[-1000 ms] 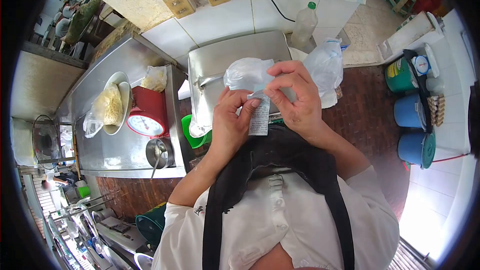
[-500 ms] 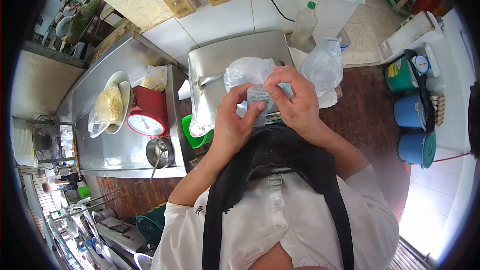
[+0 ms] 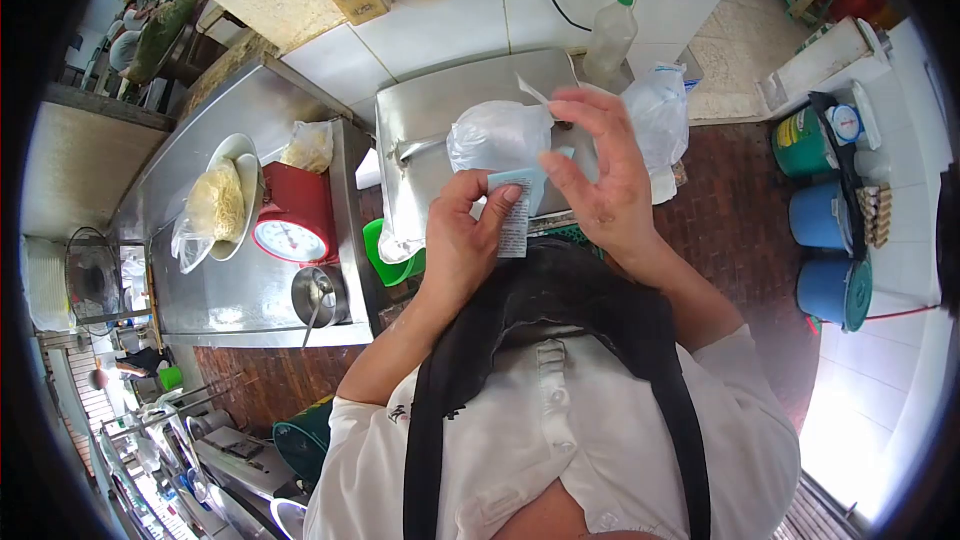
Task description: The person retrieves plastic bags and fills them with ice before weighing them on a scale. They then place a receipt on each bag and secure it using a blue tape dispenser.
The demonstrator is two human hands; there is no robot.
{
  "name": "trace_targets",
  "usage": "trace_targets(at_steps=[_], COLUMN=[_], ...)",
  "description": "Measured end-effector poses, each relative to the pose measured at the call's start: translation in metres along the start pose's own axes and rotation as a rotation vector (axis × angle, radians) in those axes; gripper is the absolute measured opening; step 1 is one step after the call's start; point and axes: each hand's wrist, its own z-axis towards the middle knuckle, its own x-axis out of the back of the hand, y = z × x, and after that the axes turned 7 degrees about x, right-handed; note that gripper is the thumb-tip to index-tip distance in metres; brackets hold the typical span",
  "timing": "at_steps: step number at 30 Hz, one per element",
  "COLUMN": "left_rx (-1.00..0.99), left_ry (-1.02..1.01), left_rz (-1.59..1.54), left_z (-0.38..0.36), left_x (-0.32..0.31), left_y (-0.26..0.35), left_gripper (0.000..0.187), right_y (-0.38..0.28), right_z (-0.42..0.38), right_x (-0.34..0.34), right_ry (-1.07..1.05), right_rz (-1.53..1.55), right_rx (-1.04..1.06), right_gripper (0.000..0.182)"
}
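My left hand (image 3: 472,230) pinches a folded light-blue and white slip with printed text (image 3: 514,232), its thumb lying across the top. To the right, my right hand (image 3: 605,165) has thumb and fingers spread apart. A small white scrap (image 3: 531,89) shows right at its index fingertip. Just beyond both hands, a filled white plastic bag (image 3: 497,132) rests on a stainless steel surface (image 3: 440,95). A metal handle (image 3: 422,148) lies left of that bag. Behind my right hand stands a clear plastic bag (image 3: 662,125).
On the left steel counter (image 3: 225,310) are a red dial scale (image 3: 296,208), bagged noodles (image 3: 220,202) on a plate and a metal pot (image 3: 318,297). A green-capped bottle (image 3: 611,40) stands at the back. Lidded buckets (image 3: 818,218) and egg trays (image 3: 875,215) line the right wall.
My right hand has come off the slip and opened, with a white scrap now at its fingertip. The slip in my left hand shows a light-blue side and hangs lower.
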Motion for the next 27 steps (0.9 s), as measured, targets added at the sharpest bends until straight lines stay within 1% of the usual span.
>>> trace_targets(at_steps=[1,2,4,5,7,8,10,11,13,14,16,17,18,19,20,21,22,23,25,27], left_rx=[0.004,0.006,-0.085,-0.084,-0.065,-0.066,-0.208,-0.211,0.017,0.015,0.029,-0.071,-0.173,-0.265,-0.001,-0.035,-0.214,-0.219,-0.488,-0.58], left_ry=[0.024,0.027,0.023,0.018,-0.098,-0.098,-0.41,-0.409,-0.835,-0.834,-0.895,-0.83,-0.764,-0.349,-0.05,0.379,0.624,0.628,0.632,0.373], left_rz=[-0.026,-0.028,0.06,0.06,-0.034,-0.032,0.057,0.057,0.166,0.164,0.068,0.117,0.167,0.498,0.897,0.996,0.935,0.935,0.829,0.741], left_z=[0.001,0.001,0.001,0.0,0.0,0.003,0.012,0.017,0.026,0.027,0.03,0.033,0.038,0.047,0.053,0.08,0.087,0.09,0.082,0.084], left_x=[0.001,0.001,0.002,0.002,0.006,0.01,0.02,0.023,0.03,0.035,0.049,0.064,0.087,0.12,0.136,0.171,0.186,0.178,0.137,0.098], left_y=[0.0,0.0,-0.001,-0.001,0.002,0.007,0.017,0.015,0.007,0.004,-0.002,0.0,0.001,-0.034,0.004,-0.032,-0.033,-0.019,0.013,0.016], left_gripper=[0.016,0.016,0.015,0.015,0.023,0.023,0.029,0.029,0.026,0.026,0.031,0.033,0.036,0.05,0.052,0.048,0.046,0.046,0.046,0.046], right_y=[-0.004,-0.005,-0.005,-0.004,-0.001,-0.001,-0.001,0.001,0.005,0.005,0.005,0.006,0.01,0.013,0.019,0.028,0.033,0.036,0.037,0.045], right_z=[-0.001,-0.004,-0.012,-0.014,-0.013,-0.011,-0.008,-0.008,-0.008,-0.007,-0.005,-0.005,-0.003,-0.001,-0.003,-0.009,-0.013,-0.013,-0.023,-0.028], right_x=[0.002,0.001,-0.001,-0.001,-0.001,-0.001,0.0,0.0,0.001,0.003,0.006,0.006,0.006,0.006,0.012,0.023,0.028,0.026,0.023,0.01], right_ry=[-0.078,-0.081,-0.21,-0.208,-0.271,-0.269,-0.333,-0.334,-0.313,-0.315,-0.248,-0.242,-0.152,-0.063,-0.054,-0.132,-0.214,-0.211,-0.355,-0.362], right_rz=[0.084,0.085,0.123,0.12,0.194,0.196,0.486,0.485,0.618,0.616,0.633,0.633,0.6,0.564,0.562,0.386,0.212,0.212,0.122,0.099], right_rx=[-0.102,-0.102,-0.164,-0.168,-0.259,-0.258,-0.275,-0.273,-0.36,-0.359,-0.347,-0.35,-0.273,-0.197,-0.2,-0.223,-0.241,-0.234,-0.377,-0.359], right_gripper=[0.043,0.043,0.054,0.054,0.059,0.059,0.064,0.064,0.067,0.067,0.069,0.069,0.063,0.057,0.057,0.046,0.035,0.035,0.022,0.021])
